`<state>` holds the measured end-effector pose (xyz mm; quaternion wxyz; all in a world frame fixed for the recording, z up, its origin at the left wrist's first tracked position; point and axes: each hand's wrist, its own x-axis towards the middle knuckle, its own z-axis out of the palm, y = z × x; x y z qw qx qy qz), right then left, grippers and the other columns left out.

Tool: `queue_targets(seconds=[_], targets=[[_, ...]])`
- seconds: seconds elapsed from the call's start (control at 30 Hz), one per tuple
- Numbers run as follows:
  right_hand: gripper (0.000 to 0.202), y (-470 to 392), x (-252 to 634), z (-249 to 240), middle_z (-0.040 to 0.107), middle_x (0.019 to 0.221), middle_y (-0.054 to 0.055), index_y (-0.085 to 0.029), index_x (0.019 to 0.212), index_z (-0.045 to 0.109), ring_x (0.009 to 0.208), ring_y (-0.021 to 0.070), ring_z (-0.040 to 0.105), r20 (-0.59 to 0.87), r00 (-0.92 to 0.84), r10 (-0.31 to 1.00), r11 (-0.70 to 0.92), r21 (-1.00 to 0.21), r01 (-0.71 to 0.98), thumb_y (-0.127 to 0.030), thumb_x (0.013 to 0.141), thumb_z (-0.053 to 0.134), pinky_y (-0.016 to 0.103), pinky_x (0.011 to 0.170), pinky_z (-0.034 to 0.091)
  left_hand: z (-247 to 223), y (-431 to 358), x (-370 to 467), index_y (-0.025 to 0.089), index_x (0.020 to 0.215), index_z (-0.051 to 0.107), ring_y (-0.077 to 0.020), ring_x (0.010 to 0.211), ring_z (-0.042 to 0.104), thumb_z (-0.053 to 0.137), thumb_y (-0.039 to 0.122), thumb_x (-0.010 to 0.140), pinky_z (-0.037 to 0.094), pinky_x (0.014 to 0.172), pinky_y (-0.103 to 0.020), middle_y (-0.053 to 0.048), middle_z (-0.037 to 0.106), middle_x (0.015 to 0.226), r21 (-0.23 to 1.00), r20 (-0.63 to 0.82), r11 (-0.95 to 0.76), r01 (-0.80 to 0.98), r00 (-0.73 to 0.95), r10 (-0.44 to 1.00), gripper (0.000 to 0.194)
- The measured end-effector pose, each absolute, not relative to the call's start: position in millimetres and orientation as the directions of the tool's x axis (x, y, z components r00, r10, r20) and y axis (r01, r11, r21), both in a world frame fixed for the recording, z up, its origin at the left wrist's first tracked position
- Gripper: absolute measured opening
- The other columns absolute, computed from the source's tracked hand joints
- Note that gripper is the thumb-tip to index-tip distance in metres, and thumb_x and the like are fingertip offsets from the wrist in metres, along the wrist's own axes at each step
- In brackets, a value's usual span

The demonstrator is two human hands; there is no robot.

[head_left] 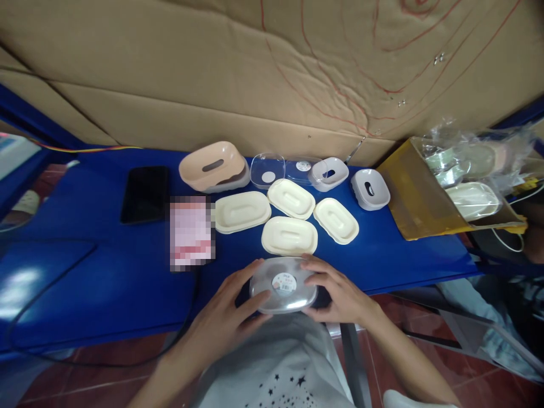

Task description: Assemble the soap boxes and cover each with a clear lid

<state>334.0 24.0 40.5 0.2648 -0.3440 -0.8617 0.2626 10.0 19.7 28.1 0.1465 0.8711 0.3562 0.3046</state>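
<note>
Both my hands hold a soap box with a clear lid and a round sticker [283, 285] at the near edge of the blue table [106, 283]. My left hand [225, 314] grips its left end, and my right hand [340, 292] grips its right end. Just beyond it lie several cream oval trays [289, 235]. Behind those sit two clear lids [267, 170], two grey-white bases [369, 188] and a stack of pink bases [212, 166].
A black phone [144, 194] and a blurred pink card [192, 232] lie on the left of the table. A yellow cardboard box [412, 195] with bagged soap boxes stands at the right. Cardboard sheets line the back wall. A black cable [187, 317] runs off the front edge.
</note>
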Motion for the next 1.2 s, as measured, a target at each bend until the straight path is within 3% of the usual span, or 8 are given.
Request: queue_targets(seconds=[0.23, 0.43, 0.67, 0.9, 1.07, 1.2], targets=[[0.058, 25.2, 334.7, 38.5, 0.059, 0.157, 0.015, -0.025, 0.143, 0.056, 0.157, 0.0315, 0.050, 0.289, -0.639, 0.713, 0.664, -0.572, 0.481, -0.038, 0.094, 0.084, 0.052, 0.125, 0.052, 27.6, 19.8, 10.4, 0.029, 0.135, 0.063, -0.0339, 0.146, 0.059, 0.065, 0.030, 0.109, 0.067, 0.106, -0.050, -0.013, 0.046, 0.167, 0.529, 0.410, -0.688, 0.497, 0.560, 0.720, 0.026], [0.084, 26.7, 332.7, 38.5, 0.060, 0.157, 0.017, -0.025, 0.160, 0.046, 0.155, 0.0330, 0.052, 0.301, -0.633, 0.713, 0.676, -0.535, 0.507, -0.063, 0.094, 0.081, 0.053, 0.126, 0.052, 30.0, 20.4, 10.9, 0.029, 0.132, 0.063, -0.0342, 0.145, 0.059, 0.065, 0.032, 0.109, 0.067, 0.105, -0.051, -0.014, 0.044, 0.164, 0.540, 0.395, -0.683, 0.491, 0.569, 0.721, 0.023], [0.095, 24.2, 331.5, 44.2, 0.043, 0.173, 0.016, -0.030, 0.174, 0.026, 0.161, 0.0336, 0.044, 0.214, -0.634, 0.743, 0.622, -0.571, 0.535, -0.051, 0.098, 0.081, 0.055, 0.127, 0.050, 32.9, 20.4, 11.9, 0.029, 0.131, 0.060, -0.0338, 0.149, 0.054, 0.068, 0.028, 0.106, 0.064, 0.109, -0.052, -0.013, 0.037, 0.170, 0.624, 0.322, -0.618, 0.479, 0.562, 0.761, 0.026], [0.096, 9.4, 333.5, 39.4, 0.046, 0.170, 0.017, -0.031, 0.171, 0.032, 0.158, 0.0350, 0.047, 0.263, -0.582, 0.769, 0.600, -0.610, 0.517, -0.044, 0.093, 0.087, 0.058, 0.124, 0.052, 41.3, 21.2, 16.9, 0.031, 0.124, 0.066, -0.0353, 0.140, 0.053, 0.074, 0.023, 0.098, 0.064, 0.103, -0.055, -0.007, 0.045, 0.165, 0.650, 0.209, -0.559, 0.514, 0.587, 0.782, 0.029], [0.090, 13.8, 333.4, 45.6, 0.043, 0.172, 0.015, -0.033, 0.161, 0.043, 0.160, 0.0325, 0.046, 0.189, -0.555, 0.810, 0.482, -0.753, 0.448, -0.041, 0.087, 0.093, 0.055, 0.126, 0.051, 40.6, 23.6, 18.0, 0.036, 0.143, 0.061, -0.0368, 0.141, 0.053, 0.073, 0.024, 0.097, 0.059, 0.108, -0.063, -0.009, 0.047, 0.163, 0.643, 0.202, -0.559, 0.524, 0.588, 0.783, 0.049], [0.086, 20.1, 332.5, 49.2, 0.044, 0.171, 0.014, -0.032, 0.160, 0.047, 0.159, 0.0326, 0.046, 0.174, -0.580, 0.796, 0.508, -0.713, 0.484, -0.044, 0.087, 0.093, 0.054, 0.126, 0.050, 37.1, 24.9, 17.5, 0.038, 0.147, 0.060, -0.0362, 0.142, 0.054, 0.073, 0.026, 0.098, 0.053, 0.114, -0.065, -0.008, 0.047, 0.164, 0.633, 0.215, -0.573, 0.521, 0.593, 0.776, 0.052]])
